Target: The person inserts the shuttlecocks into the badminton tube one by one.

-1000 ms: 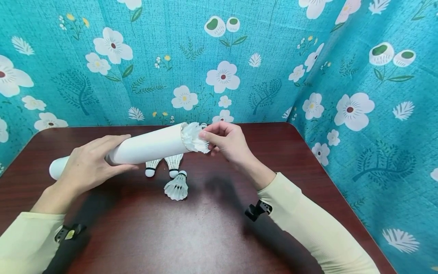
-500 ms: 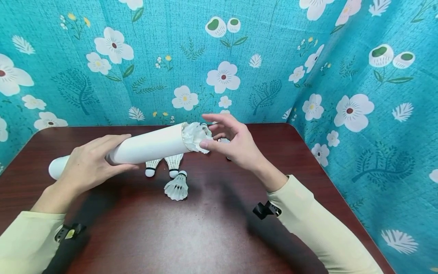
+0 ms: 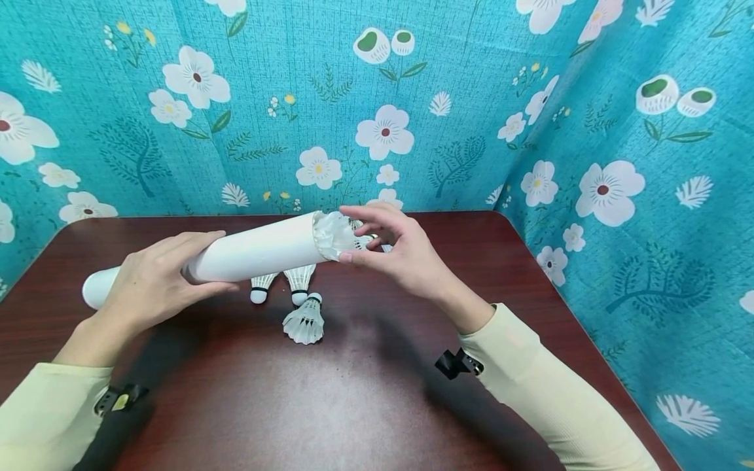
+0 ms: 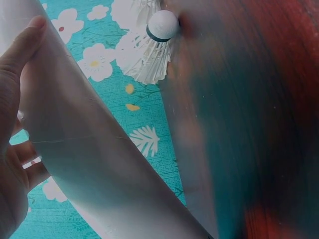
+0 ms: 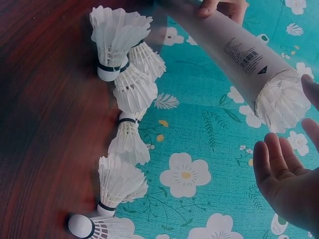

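Note:
My left hand (image 3: 156,278) grips a long white shuttlecock tube (image 3: 259,248), held tilted above the table with its mouth up to the right. The white feather skirt of a shuttlecock (image 3: 332,235) sticks out of that mouth. Around the feathers, my right hand (image 3: 406,252) has its thumb and fingers spread apart, fingertips close to the skirt. In the right wrist view those fingers (image 5: 276,159) are extended beside the protruding shuttlecock (image 5: 284,102). The left wrist view shows the thumb (image 4: 30,42) lying along the tube wall.
Several loose shuttlecocks lie on the dark red table (image 3: 330,405), one shuttlecock (image 3: 304,320) nearest me. A row of them, including a shuttlecock (image 5: 122,184), shows in the right wrist view. A blue flowered curtain (image 3: 265,98) hangs behind and on the right.
My right hand has let go of the feathers it pinched at the tube mouth, spread its fingers and drawn back right, then shifted slightly left. The left hand and tube have stayed nearly still.

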`<control>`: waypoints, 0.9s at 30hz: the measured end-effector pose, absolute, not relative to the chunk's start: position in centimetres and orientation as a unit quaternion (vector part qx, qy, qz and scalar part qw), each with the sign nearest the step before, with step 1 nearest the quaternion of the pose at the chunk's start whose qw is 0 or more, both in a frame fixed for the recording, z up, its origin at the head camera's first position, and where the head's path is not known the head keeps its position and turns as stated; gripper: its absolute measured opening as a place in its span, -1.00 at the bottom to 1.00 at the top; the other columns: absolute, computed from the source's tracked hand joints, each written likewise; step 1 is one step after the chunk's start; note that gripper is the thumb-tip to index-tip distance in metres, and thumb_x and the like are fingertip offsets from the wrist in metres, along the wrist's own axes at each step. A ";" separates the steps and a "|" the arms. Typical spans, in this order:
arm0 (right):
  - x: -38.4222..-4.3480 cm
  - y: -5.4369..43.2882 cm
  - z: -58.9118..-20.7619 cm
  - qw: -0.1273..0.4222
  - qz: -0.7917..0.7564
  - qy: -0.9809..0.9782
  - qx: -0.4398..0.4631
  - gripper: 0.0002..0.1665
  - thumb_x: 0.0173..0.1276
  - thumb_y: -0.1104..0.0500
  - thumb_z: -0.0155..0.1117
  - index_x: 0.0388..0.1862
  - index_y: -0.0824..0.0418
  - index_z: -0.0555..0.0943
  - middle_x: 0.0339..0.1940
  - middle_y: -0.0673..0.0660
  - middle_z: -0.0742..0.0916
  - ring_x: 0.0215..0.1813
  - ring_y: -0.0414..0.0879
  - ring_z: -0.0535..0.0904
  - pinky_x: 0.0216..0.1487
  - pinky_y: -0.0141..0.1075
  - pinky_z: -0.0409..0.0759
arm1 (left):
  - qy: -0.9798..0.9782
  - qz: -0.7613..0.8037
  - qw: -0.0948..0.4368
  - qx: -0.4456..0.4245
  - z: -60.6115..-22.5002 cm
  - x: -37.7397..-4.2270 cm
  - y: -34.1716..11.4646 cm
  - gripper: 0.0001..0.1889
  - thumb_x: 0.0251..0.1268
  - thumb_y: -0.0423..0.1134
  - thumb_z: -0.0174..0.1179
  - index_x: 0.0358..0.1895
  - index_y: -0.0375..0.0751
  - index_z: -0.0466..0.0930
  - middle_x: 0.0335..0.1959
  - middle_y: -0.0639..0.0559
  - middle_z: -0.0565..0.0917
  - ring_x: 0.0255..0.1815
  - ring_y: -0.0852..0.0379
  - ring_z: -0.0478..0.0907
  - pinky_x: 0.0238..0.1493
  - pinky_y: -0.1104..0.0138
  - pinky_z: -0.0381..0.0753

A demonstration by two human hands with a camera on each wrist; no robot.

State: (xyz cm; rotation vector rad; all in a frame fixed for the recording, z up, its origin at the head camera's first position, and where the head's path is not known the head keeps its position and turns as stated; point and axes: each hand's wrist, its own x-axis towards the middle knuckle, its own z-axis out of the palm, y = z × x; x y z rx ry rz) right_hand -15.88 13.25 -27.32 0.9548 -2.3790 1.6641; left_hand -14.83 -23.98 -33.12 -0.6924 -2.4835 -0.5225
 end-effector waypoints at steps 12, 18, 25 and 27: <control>-16.1 13.1 -27.7 0.037 0.560 -0.766 0.313 -0.31 0.18 0.28 0.56 0.32 0.11 0.60 0.08 0.08 0.64 0.04 -0.03 0.66 -0.07 -0.12 0.68 | -0.912 -0.178 0.258 -0.263 -33.1 -15.0 -23.9 -0.04 -0.40 0.05 0.71 0.30 -0.06 0.58 0.11 -0.11 0.68 0.00 -0.12 0.64 -0.25 -0.10 0.64; -16.3 12.7 -28.1 0.055 0.539 -0.776 0.324 -0.36 0.17 0.27 0.57 0.28 0.15 0.63 0.08 0.06 0.66 0.07 -0.09 0.62 -0.03 -0.15 0.67 | -0.909 -0.171 0.261 -0.276 -33.1 -15.1 -23.7 -0.03 -0.41 0.04 0.71 0.31 -0.06 0.57 0.11 -0.12 0.67 -0.01 -0.12 0.65 -0.27 -0.10 0.66; -16.3 12.2 -28.3 0.065 0.543 -0.767 0.335 -0.36 0.16 0.29 0.57 0.26 0.19 0.64 0.11 0.10 0.67 0.08 -0.05 0.63 -0.05 -0.06 0.68 | -0.910 -0.170 0.261 -0.274 -33.0 -15.0 -23.6 -0.03 -0.42 0.03 0.71 0.31 -0.07 0.57 0.11 -0.12 0.67 -0.01 -0.13 0.65 -0.28 -0.09 0.66; -16.3 12.0 -28.4 0.065 0.545 -0.767 0.333 -0.36 0.16 0.29 0.57 0.26 0.19 0.63 0.10 0.10 0.67 0.08 -0.05 0.63 -0.06 -0.11 0.68 | -0.911 -0.172 0.259 -0.270 -33.1 -14.9 -23.6 -0.03 -0.42 0.02 0.72 0.31 -0.07 0.57 0.11 -0.12 0.67 -0.01 -0.14 0.65 -0.28 -0.10 0.66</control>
